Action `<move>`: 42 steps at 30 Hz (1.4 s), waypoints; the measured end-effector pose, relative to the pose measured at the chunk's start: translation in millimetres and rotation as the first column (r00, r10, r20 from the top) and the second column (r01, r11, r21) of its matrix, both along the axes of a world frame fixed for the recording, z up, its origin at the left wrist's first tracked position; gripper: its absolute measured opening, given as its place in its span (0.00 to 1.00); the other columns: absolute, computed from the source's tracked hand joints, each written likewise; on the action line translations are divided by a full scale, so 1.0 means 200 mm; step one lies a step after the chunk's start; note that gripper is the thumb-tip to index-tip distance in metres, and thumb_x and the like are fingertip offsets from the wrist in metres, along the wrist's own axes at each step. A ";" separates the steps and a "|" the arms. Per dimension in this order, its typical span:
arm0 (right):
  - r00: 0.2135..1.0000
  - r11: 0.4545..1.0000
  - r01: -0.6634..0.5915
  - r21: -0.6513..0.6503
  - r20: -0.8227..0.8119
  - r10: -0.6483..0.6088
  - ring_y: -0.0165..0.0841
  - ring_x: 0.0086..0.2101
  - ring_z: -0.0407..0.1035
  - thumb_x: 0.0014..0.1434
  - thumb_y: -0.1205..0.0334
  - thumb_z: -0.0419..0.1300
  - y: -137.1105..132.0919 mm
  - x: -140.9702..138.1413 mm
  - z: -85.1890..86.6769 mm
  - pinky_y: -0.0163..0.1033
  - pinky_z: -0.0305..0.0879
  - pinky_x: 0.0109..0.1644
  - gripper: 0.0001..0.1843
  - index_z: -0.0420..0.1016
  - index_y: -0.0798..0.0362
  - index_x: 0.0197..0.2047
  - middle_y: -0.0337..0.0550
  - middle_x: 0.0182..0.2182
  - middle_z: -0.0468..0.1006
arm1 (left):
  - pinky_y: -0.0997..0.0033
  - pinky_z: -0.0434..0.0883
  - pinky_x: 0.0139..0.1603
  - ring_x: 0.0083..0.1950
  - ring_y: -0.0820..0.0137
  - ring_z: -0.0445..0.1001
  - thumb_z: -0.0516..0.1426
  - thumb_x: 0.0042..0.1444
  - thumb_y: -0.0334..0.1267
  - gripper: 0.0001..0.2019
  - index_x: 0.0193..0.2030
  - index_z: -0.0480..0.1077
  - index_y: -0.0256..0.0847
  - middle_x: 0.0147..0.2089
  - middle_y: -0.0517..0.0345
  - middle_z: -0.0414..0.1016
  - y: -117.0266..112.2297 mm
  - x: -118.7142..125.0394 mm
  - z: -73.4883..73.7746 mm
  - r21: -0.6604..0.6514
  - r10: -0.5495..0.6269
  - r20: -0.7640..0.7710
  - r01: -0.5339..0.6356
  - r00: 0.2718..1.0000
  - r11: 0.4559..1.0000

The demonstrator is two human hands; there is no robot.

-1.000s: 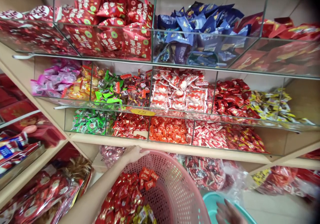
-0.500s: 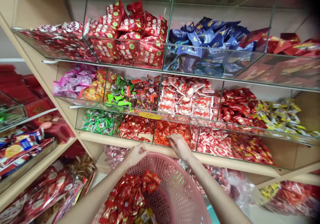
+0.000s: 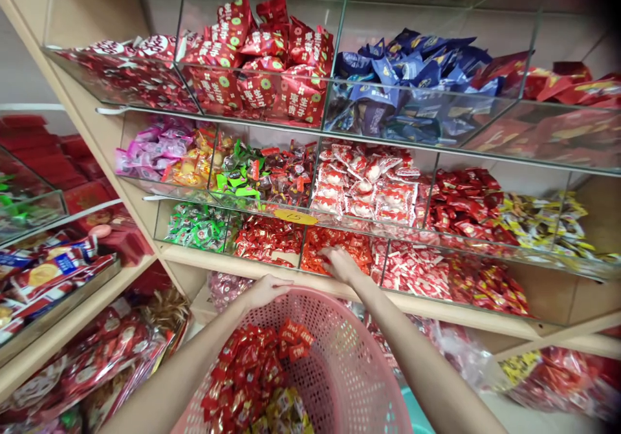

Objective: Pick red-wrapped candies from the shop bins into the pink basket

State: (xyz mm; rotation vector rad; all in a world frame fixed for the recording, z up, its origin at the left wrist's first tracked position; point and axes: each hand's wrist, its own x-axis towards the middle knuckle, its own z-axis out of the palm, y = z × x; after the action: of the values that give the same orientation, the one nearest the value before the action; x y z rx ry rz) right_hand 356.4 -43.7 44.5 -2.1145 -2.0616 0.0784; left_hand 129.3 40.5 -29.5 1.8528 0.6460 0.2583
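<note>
My left hand (image 3: 266, 291) is closed on the far rim of a pink perforated plastic basket (image 3: 359, 356), its fingers over the edge. Inside the basket lies a heap of red-wrapped candies (image 3: 247, 369), with several yellow-wrapped candies (image 3: 286, 411) near the bottom. My right hand (image 3: 338, 263) reaches over the shelf edge into a bottom-row bin of orange-red wrapped candies (image 3: 356, 245). Its fingers are bent down and look apart, touching the candies; their tips are partly hidden, and no candy shows in them.
Glass dividers and front panes split the shelves into bins. Above are red packets (image 3: 262, 88), blue packets (image 3: 388, 85) and a yellow oval price tag (image 3: 295, 217). The wooden shelf edge (image 3: 436, 301) runs before the bottom row. Bagged goods (image 3: 563, 376) lie below at right.
My right hand has moved slightly left and reaches lower into the orange-red candies. My left hand has settled along the basket rim. The view has shifted slightly, and more yellow candies show in the basket.
</note>
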 end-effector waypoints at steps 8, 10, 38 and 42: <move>0.999 0.997 0.022 0.070 0.038 -0.025 0.39 0.44 0.59 0.54 0.61 0.53 -0.01 -0.04 0.00 0.42 0.53 0.45 0.16 0.68 0.51 0.46 0.47 0.43 0.70 | 0.69 0.69 0.38 0.37 0.68 0.73 0.55 0.47 0.50 0.24 0.48 0.70 0.37 0.43 0.52 0.76 0.01 0.00 -0.03 0.003 0.018 0.030 -0.018 0.999 1.000; 0.999 0.992 0.019 0.126 0.022 -0.022 0.38 0.42 0.59 0.55 0.59 0.52 -0.06 -0.06 0.04 0.42 0.53 0.43 0.16 0.68 0.51 0.46 0.47 0.42 0.70 | 0.70 0.70 0.36 0.36 0.68 0.73 0.55 0.47 0.50 0.25 0.48 0.70 0.37 0.44 0.51 0.76 0.01 0.00 -0.04 -0.023 0.030 0.017 -0.030 0.999 0.999; 0.987 0.968 -0.036 0.247 -0.144 0.074 0.35 0.39 0.63 0.58 0.64 0.48 -0.25 -0.18 0.05 0.40 0.57 0.44 0.14 0.68 0.53 0.46 0.47 0.37 0.71 | 0.72 0.67 0.38 0.36 0.67 0.72 0.55 0.46 0.51 0.23 0.46 0.72 0.40 0.32 0.59 0.78 0.01 0.00 -0.07 0.020 0.069 0.053 -0.070 0.996 0.997; 0.979 0.993 -0.101 0.066 -0.170 0.110 0.34 0.41 0.64 0.53 0.69 0.54 -0.12 0.03 0.07 0.40 0.57 0.47 0.14 0.71 0.51 0.44 0.45 0.40 0.73 | 0.71 0.67 0.38 0.34 0.68 0.73 0.54 0.47 0.51 0.24 0.48 0.70 0.39 0.31 0.59 0.78 0.00 -0.01 -0.08 0.027 0.083 0.022 -0.084 0.996 0.996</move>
State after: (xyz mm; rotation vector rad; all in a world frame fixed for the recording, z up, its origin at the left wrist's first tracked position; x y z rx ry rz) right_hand 362.3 -67.6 57.8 -1.8925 -2.0471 0.2084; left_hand 127.7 41.5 -44.5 1.8499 0.7092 0.3427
